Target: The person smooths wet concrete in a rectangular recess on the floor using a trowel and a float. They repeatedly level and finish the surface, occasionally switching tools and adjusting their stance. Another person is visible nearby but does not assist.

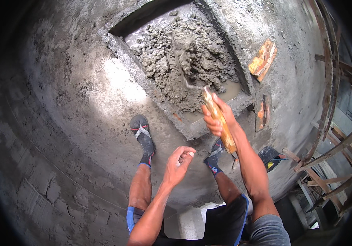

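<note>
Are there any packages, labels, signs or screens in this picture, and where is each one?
None can be seen: only the mortar box with wet mortar, a trowel in the right hand, wooden floats, and the empty, loosely closed left hand.

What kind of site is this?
Likely a building site, masonry or plastering work. A trough holds wet mortar, the right hand lifts a loaded trowel, and wooden scaffolding stands at right.

Wooden-handled trowel [208, 98], blade mortar-laden, above trough
</note>
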The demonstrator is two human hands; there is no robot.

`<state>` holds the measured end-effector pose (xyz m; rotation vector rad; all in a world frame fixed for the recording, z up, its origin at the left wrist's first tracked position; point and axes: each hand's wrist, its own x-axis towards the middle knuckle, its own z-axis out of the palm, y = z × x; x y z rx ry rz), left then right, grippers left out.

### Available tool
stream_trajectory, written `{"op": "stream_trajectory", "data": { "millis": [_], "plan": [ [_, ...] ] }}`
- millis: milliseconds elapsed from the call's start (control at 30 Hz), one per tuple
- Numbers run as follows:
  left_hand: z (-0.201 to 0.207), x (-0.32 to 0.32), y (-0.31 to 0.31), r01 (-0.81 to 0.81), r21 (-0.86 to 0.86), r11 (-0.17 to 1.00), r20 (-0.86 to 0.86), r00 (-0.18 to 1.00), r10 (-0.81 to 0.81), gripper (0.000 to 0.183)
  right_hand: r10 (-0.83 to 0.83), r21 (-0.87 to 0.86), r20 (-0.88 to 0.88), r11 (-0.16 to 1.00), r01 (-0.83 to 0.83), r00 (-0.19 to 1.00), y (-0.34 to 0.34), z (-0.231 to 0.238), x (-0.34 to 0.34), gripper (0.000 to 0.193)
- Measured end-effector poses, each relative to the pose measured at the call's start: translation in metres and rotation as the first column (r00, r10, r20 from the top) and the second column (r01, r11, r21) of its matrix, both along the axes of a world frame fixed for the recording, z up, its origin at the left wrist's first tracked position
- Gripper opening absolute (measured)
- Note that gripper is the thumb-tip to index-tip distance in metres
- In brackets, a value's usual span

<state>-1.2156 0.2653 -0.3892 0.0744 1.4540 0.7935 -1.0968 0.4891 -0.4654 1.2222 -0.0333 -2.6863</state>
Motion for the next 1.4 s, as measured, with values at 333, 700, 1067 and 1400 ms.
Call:
{"op": "stream_trajectory", "data": {
  "millis": [333, 700, 1067, 1400],
  "plan": [
    [0.003, -0.014, 0.004, -0.028, 0.041, 0.999, 0.032, 0.999, 0.027, 0.021, 0.502, 0.179, 0.855, -0.047, -0.983, 0.132, -0.058, 0.078, 0.127, 0.066],
    [-0.001, -0.033, 0.003, -0.017, 0.038, 0.999, 0.075, 0.997, 0.015, 0.020, 0.494, 0.289, 0.564, 0.632, -0.719, 0.661, -0.046, -0.121, -0.027, 0.056],
    [-0.002, -0.015, 0.004, -0.004, 0.021, 1.000, 0.012, 1.000, 0.004, 0.023, 0.189, 0.083, -0.067, 0.979, -0.184, 0.980, 0.004, -0.055, -0.033, 0.055],
    [-0.008, -0.005, 0.009, -0.040, -0.023, 0.999, 0.058, 0.997, 0.041, 0.017, -0.005, 0.122, -0.103, 0.992, 0.017, 0.995, -0.054, 0.023, 0.014, 0.040]
  ]
}}
